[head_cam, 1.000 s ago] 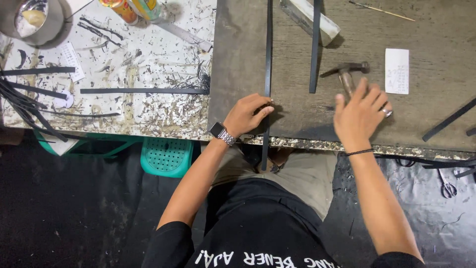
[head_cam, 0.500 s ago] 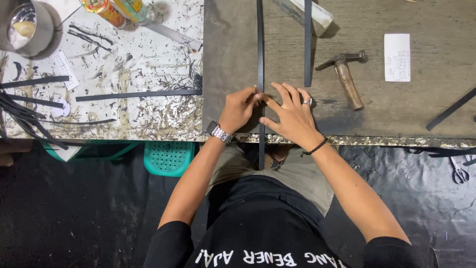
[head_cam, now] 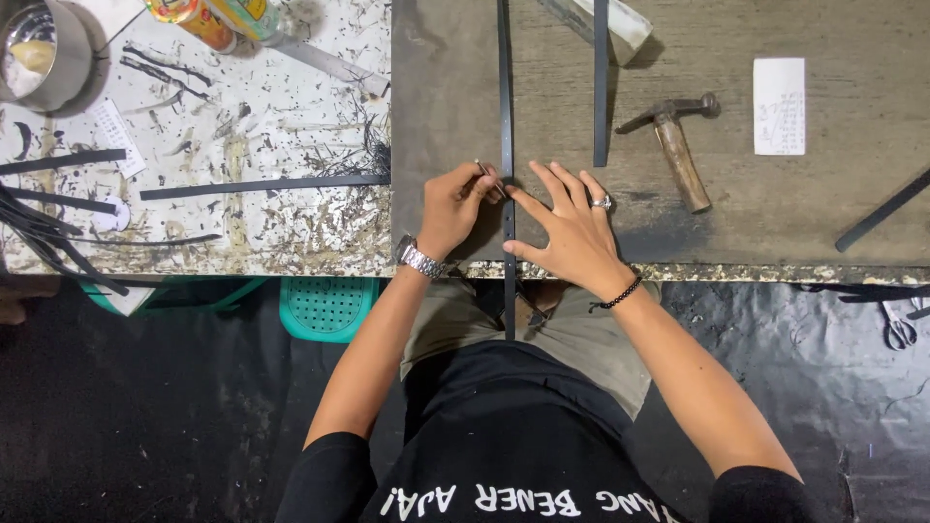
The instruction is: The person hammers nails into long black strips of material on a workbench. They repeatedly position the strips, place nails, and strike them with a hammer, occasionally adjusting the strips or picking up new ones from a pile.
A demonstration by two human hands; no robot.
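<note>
my left hand (head_cam: 455, 208) sits just left of centre in the frame, fingers pinched together on a small thin metal piece (head_cam: 484, 171), probably a nail or pin, with its tip against the long black strip (head_cam: 505, 116). that strip runs straight up the middle of the frame, across the dark board (head_cam: 436, 97) on the bench and off the near edge over my lap. my right hand (head_cam: 572, 232) lies open and flat beside it, fingers spread, forefinger and thumb pressing on the strip to pin it down; it grips nothing.

the hammer (head_cam: 673, 145) lies to the right of centre, near my right hand but apart from it. a second black strip (head_cam: 601, 87) lies parallel just right of the first, and a white paper slip (head_cam: 779, 107) sits at upper right.

risks as i judge them: the strip is narrow and springy, so if my right hand eases off it could skid sideways and the pin would land off its mark. the pin is small and held only by my fingertips; a slip could drop it among the black scraps at left, or tilt it. my fingertips sit very close to the point
</note>
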